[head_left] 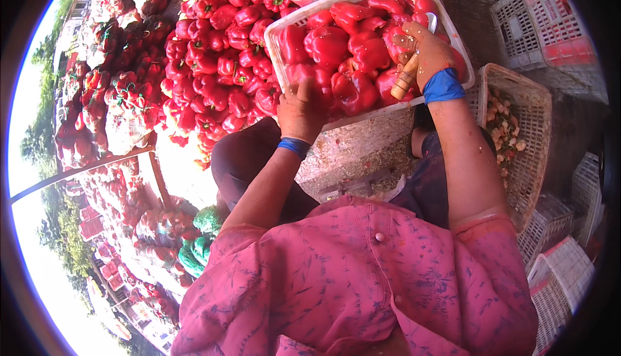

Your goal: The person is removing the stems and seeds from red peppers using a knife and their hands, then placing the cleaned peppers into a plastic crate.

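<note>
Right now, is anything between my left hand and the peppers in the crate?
Nothing visible. Your left hand is at the near left corner of the crate, right by the peppers; whether its fingertips touch one is hidden. Your right hand, gripping the tool, is over the right side, out of that path.

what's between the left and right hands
The head view shows red peppers in the white crate between them, and the wooden handle gripped in the right hand.
</note>
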A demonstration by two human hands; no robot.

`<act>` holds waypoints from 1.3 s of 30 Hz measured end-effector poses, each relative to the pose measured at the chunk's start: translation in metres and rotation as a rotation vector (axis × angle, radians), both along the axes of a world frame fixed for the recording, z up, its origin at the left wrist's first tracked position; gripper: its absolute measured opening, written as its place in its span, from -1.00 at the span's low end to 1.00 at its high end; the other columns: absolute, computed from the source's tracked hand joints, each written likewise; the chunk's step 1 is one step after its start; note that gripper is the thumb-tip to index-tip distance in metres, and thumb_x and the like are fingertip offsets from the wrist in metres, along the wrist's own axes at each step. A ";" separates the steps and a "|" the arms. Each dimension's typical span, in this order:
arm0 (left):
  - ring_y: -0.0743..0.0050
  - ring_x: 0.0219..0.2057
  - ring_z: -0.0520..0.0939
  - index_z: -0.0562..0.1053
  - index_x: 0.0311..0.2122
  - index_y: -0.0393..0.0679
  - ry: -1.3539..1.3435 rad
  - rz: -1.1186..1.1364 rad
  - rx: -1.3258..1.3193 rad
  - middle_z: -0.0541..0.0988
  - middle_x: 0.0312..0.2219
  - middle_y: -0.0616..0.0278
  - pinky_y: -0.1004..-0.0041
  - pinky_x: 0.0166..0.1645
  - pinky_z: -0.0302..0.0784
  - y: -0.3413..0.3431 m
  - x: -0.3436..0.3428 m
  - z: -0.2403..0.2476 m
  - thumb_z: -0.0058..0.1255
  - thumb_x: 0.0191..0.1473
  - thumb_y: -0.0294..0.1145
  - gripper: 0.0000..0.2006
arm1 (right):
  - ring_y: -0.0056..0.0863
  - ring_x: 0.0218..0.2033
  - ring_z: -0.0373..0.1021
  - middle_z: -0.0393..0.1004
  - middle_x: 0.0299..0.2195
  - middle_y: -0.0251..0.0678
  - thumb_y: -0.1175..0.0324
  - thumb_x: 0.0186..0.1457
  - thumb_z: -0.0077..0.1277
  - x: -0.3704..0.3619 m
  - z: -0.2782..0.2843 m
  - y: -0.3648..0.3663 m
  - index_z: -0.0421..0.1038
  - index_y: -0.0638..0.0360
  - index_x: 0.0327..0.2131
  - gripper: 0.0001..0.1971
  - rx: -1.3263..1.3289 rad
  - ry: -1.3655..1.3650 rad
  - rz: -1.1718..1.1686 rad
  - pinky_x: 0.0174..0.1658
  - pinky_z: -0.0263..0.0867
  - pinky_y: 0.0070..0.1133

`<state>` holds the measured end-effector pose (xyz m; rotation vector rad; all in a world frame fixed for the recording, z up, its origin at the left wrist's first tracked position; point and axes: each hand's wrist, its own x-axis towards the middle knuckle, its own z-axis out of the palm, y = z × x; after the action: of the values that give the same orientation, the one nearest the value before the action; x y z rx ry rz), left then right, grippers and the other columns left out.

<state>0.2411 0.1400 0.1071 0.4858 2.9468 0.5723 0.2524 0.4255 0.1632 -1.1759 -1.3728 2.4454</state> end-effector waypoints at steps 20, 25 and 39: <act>-0.29 0.42 -0.04 0.01 0.42 0.00 -0.362 -0.132 -0.438 -0.04 0.41 -0.17 -0.20 0.42 -0.17 0.024 -0.005 0.003 0.01 0.11 0.08 -0.16 | -0.47 -0.65 0.35 0.64 -0.34 -0.22 0.10 0.19 0.09 -0.021 -0.011 -0.009 0.43 0.15 0.03 -0.57 -0.048 -0.025 0.119 -0.56 0.32 -0.47; -0.16 0.10 0.52 0.31 0.23 -0.10 -0.378 -0.140 0.277 0.47 0.08 -0.17 0.15 0.16 0.45 -0.011 -0.035 0.080 0.20 0.06 0.05 -0.30 | -0.56 -0.55 0.43 0.62 -0.14 -0.22 0.19 0.28 0.01 -0.034 -0.026 0.056 0.47 0.01 -0.07 -0.78 -0.296 0.308 -0.169 -0.39 0.44 -0.54; -0.21 0.23 0.37 0.20 0.28 -0.19 0.163 1.058 0.221 0.38 0.17 -0.23 0.12 0.29 0.30 -0.306 -0.189 -0.050 0.38 -0.14 0.02 -0.06 | -0.75 -0.56 0.40 0.63 -0.20 -0.48 0.19 0.32 -0.05 -0.045 -0.061 0.019 0.47 -0.06 0.08 -0.68 0.016 -0.051 0.060 -0.52 0.36 -0.63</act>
<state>0.0519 -0.1661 0.0571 -1.1457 3.0883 0.9539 0.2078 0.4446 0.1027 -1.2187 -1.4595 2.4554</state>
